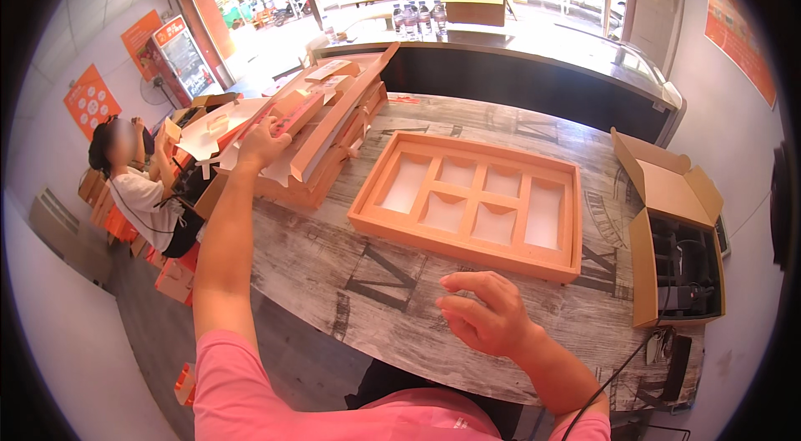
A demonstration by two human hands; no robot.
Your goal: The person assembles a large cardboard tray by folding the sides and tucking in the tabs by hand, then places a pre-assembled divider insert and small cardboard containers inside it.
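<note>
My left hand (264, 146) is stretched out to the stack of orange cardboard trays and lids (321, 153) at the table's left. Its fingers close on the near end of a narrow red box (299, 114) lying on that stack; the fingertips are partly hidden. Mid-table lies an orange compartment tray (467, 256) with several white-bottomed wells, nothing in them. In front of this tray, over the table's near edge, hovers my right hand (486, 313), fingers loosely bent and apart, holding nothing.
An open brown carton (642, 274) with black items stands at the right, a dark cable beside it. Behind the table runs a counter with water bottles (417, 20) and a box (474, 10). Another person (142, 191) stands at the left near more cartons.
</note>
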